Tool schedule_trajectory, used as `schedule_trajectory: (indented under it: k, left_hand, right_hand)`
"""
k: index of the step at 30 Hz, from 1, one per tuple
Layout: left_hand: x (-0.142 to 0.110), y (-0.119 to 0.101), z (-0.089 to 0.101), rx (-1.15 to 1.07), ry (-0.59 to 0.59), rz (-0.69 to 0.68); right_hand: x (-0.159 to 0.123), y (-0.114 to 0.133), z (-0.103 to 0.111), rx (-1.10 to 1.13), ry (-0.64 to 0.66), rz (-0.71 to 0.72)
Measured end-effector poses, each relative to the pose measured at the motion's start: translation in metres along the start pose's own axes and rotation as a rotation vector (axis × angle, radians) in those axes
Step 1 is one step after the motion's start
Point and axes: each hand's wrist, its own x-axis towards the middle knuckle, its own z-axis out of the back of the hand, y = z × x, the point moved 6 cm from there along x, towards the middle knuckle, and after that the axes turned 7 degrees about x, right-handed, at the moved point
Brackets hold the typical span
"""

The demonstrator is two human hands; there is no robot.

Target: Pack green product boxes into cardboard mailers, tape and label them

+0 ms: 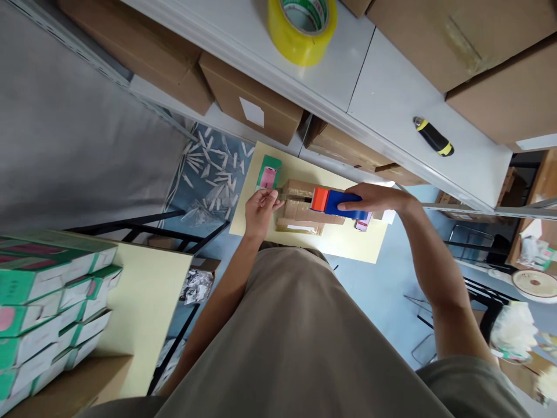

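Note:
My right hand (365, 198) is wrapped around a blue and orange-red tape dispenser (340, 203), held over a small brown cardboard box (300, 188). At the left end of the box, my left hand (260, 212) is closed in a pinch. A faint clear strip of packing tape (292, 198) appears to run from those fingers along the box's top seam toward the dispenser. Beyond the left hand lies a green and pink carton (268, 172). A small pinkish-purple packet (362, 222) shows partly under the dispenser's right end. All this rests on a pale yellow tabletop (348, 247).
Above the table runs a grey shelf (348, 75) bearing a yellow tape roll (302, 35), a black and yellow utility knife (434, 136) and large cartons (500, 35). Green and white boxes (52, 307) are stacked at lower left. White scraps (217, 168) litter the blue floor.

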Motion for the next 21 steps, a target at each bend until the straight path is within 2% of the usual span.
schedule_trajectory:
  k: [4, 10, 15, 21]
  left_hand:
    - [0.012, 0.018, -0.006, -0.005, -0.032, 0.056]
    - [0.018, 0.050, 0.006, 0.011, -0.080, 0.136]
    - [0.018, 0.066, 0.014, 0.025, -0.089, 0.124]
    - [0.029, 0.090, 0.020, 0.175, -0.104, 0.113]
  right_hand:
    - [0.029, -0.013, 0.007, -0.030, 0.036, -0.056]
    - [0.068, -0.028, -0.016, -0.013, 0.097, -0.053]
    - [0.075, -0.036, -0.033, 0.004, 0.098, -0.076]
    - [0.075, -0.030, -0.043, 0.009, 0.057, -0.077]
